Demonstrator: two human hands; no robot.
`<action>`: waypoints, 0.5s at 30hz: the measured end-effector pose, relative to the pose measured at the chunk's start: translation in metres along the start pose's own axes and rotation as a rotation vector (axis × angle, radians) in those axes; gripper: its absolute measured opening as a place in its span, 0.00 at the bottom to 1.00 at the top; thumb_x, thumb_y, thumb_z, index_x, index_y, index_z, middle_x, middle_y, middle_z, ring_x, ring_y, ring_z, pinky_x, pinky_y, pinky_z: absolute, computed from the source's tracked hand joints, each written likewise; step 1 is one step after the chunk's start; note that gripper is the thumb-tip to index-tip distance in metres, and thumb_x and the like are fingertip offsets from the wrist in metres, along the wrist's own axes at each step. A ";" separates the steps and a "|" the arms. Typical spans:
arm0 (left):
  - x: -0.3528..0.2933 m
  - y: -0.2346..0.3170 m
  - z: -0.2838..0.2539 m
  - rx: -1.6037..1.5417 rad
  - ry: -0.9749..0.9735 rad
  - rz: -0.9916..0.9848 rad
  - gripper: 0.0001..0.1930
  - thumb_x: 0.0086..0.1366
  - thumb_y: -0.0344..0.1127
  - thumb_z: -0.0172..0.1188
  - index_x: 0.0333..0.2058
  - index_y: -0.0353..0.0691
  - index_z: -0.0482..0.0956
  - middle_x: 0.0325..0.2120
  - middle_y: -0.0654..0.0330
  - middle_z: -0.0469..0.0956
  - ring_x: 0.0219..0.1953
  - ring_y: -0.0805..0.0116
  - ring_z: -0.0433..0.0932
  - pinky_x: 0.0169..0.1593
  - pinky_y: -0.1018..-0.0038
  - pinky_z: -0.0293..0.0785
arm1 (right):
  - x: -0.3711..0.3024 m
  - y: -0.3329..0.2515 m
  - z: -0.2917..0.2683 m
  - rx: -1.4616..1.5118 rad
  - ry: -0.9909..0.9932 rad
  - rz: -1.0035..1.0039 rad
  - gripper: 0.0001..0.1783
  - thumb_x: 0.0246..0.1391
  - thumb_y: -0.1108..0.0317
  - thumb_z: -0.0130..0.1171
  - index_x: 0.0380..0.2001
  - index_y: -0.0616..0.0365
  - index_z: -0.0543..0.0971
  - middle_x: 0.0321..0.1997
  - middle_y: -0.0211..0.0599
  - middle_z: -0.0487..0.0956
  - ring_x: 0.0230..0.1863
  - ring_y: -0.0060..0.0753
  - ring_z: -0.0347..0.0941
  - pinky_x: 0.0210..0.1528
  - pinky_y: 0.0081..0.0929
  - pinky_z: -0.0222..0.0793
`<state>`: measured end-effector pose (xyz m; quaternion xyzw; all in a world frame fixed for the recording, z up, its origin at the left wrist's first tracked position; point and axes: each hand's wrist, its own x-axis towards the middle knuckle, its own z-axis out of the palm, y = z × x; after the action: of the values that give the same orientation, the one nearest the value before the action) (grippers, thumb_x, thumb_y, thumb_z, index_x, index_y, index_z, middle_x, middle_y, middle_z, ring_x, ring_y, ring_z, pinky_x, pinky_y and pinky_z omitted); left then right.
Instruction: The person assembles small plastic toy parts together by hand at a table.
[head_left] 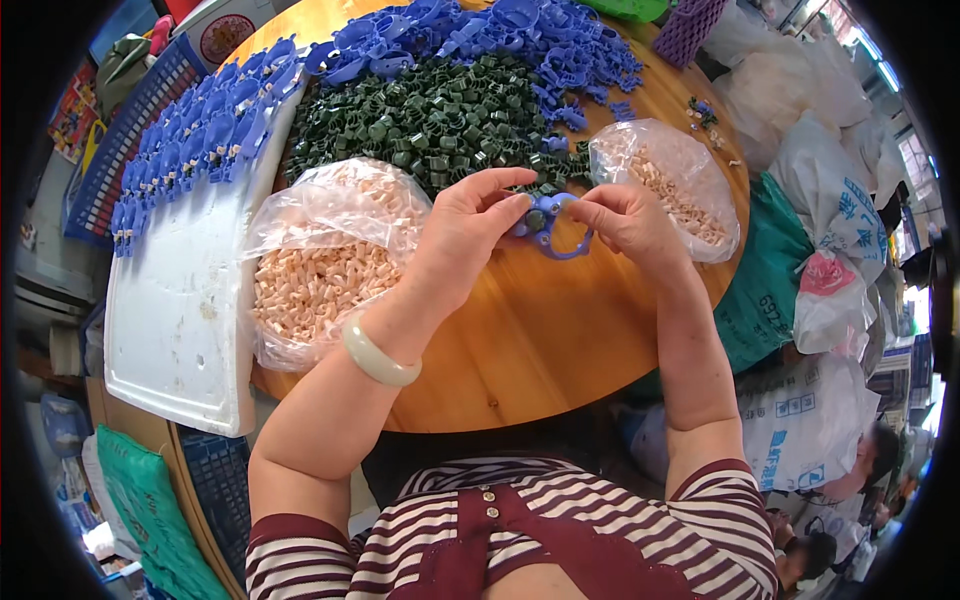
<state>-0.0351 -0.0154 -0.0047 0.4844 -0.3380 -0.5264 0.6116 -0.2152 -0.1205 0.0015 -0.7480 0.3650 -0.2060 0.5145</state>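
Between my two hands, over the middle of the table, is a blue plastic piece with a round ring (568, 240) and a dark green part at its top. My left hand (478, 210) pinches its left side between thumb and forefinger. On the other side, the thumb and fingers of my right hand (625, 218) are closed on the same piece. Just beyond lies a heap of dark green plastic parts (420, 125). A clear bag of small cream-coloured pieces (325, 285) stands left of my left hand, and a second such bag (680, 190) sits behind my right hand.
Blue plastic parts (480, 35) are piled at the far side of the round wooden table (520, 350). At the left, a white foam board (180, 310) carries rows of blue pieces (215, 125). Stuffed plastic bags (830, 200) crowd the right side.
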 end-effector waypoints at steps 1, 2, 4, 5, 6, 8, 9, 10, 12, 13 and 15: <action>0.000 0.000 -0.001 -0.032 -0.030 0.002 0.13 0.62 0.26 0.53 0.46 0.35 0.75 0.29 0.64 0.76 0.30 0.80 0.73 0.32 0.84 0.72 | 0.001 0.001 -0.001 0.012 -0.008 0.004 0.16 0.50 0.56 0.63 0.24 0.60 0.80 0.17 0.24 0.74 0.17 0.10 0.64 0.19 0.13 0.58; 0.001 0.000 -0.002 -0.064 -0.059 0.004 0.13 0.62 0.26 0.53 0.46 0.34 0.74 0.30 0.63 0.76 0.31 0.79 0.74 0.33 0.83 0.73 | 0.001 0.002 -0.001 0.023 -0.016 0.008 0.17 0.50 0.56 0.63 0.24 0.61 0.80 0.17 0.24 0.74 0.18 0.11 0.65 0.19 0.13 0.59; 0.001 0.002 -0.004 -0.068 -0.057 -0.013 0.13 0.62 0.25 0.52 0.46 0.34 0.74 0.30 0.62 0.76 0.31 0.78 0.75 0.33 0.82 0.74 | 0.000 -0.004 0.002 -0.001 -0.014 -0.013 0.17 0.50 0.55 0.63 0.23 0.61 0.80 0.17 0.25 0.74 0.18 0.11 0.65 0.20 0.14 0.60; 0.001 0.002 -0.005 -0.071 -0.057 -0.027 0.13 0.61 0.24 0.52 0.46 0.34 0.74 0.30 0.62 0.76 0.31 0.77 0.75 0.34 0.81 0.75 | -0.001 -0.007 0.004 -0.026 -0.008 -0.038 0.17 0.51 0.55 0.63 0.23 0.61 0.80 0.17 0.25 0.74 0.19 0.12 0.66 0.20 0.14 0.60; 0.001 0.001 -0.006 -0.072 -0.055 -0.027 0.13 0.61 0.24 0.52 0.46 0.34 0.74 0.30 0.62 0.76 0.31 0.77 0.75 0.34 0.81 0.75 | -0.002 -0.008 0.004 -0.026 -0.010 -0.038 0.17 0.51 0.55 0.63 0.23 0.61 0.80 0.17 0.25 0.74 0.19 0.12 0.66 0.20 0.14 0.60; 0.003 -0.002 -0.005 -0.087 -0.065 -0.035 0.13 0.61 0.23 0.51 0.45 0.34 0.75 0.31 0.61 0.76 0.31 0.76 0.76 0.34 0.81 0.75 | -0.004 -0.009 0.005 -0.046 -0.018 0.010 0.15 0.51 0.56 0.62 0.27 0.58 0.79 0.17 0.19 0.71 0.16 0.07 0.58 0.16 0.11 0.49; 0.003 -0.002 -0.005 -0.088 -0.064 -0.035 0.13 0.61 0.23 0.51 0.45 0.34 0.75 0.31 0.61 0.76 0.31 0.76 0.76 0.34 0.81 0.75 | -0.004 -0.009 0.004 -0.046 -0.019 0.010 0.15 0.51 0.56 0.62 0.27 0.58 0.79 0.17 0.19 0.71 0.16 0.07 0.58 0.16 0.11 0.49; 0.003 -0.001 -0.004 -0.095 -0.057 -0.050 0.13 0.61 0.23 0.51 0.45 0.34 0.75 0.31 0.61 0.77 0.31 0.76 0.76 0.34 0.81 0.76 | -0.003 -0.009 0.004 -0.050 -0.025 0.016 0.15 0.51 0.56 0.62 0.27 0.58 0.79 0.17 0.19 0.71 0.16 0.07 0.57 0.16 0.11 0.49; 0.003 0.000 -0.004 -0.102 -0.050 -0.065 0.13 0.62 0.23 0.51 0.45 0.34 0.75 0.31 0.61 0.77 0.31 0.75 0.76 0.34 0.80 0.76 | -0.003 -0.008 0.003 -0.055 -0.031 0.021 0.15 0.51 0.56 0.62 0.27 0.58 0.79 0.17 0.19 0.71 0.15 0.07 0.57 0.16 0.11 0.49; 0.003 0.002 -0.004 -0.104 -0.043 -0.085 0.13 0.62 0.23 0.51 0.45 0.34 0.75 0.31 0.61 0.77 0.31 0.75 0.77 0.34 0.79 0.77 | -0.003 -0.008 0.002 -0.063 -0.026 0.020 0.16 0.51 0.56 0.62 0.25 0.60 0.79 0.17 0.22 0.73 0.18 0.09 0.62 0.19 0.13 0.54; 0.004 0.002 -0.004 -0.107 -0.037 -0.103 0.13 0.62 0.23 0.51 0.45 0.34 0.75 0.31 0.61 0.77 0.32 0.74 0.77 0.35 0.79 0.77 | -0.003 -0.010 0.001 -0.074 -0.022 0.016 0.17 0.50 0.57 0.63 0.23 0.62 0.80 0.17 0.25 0.75 0.20 0.12 0.66 0.21 0.14 0.60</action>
<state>-0.0294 -0.0182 -0.0041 0.4579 -0.2955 -0.5833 0.6023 -0.2135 -0.1159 0.0104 -0.7657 0.3729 -0.1801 0.4922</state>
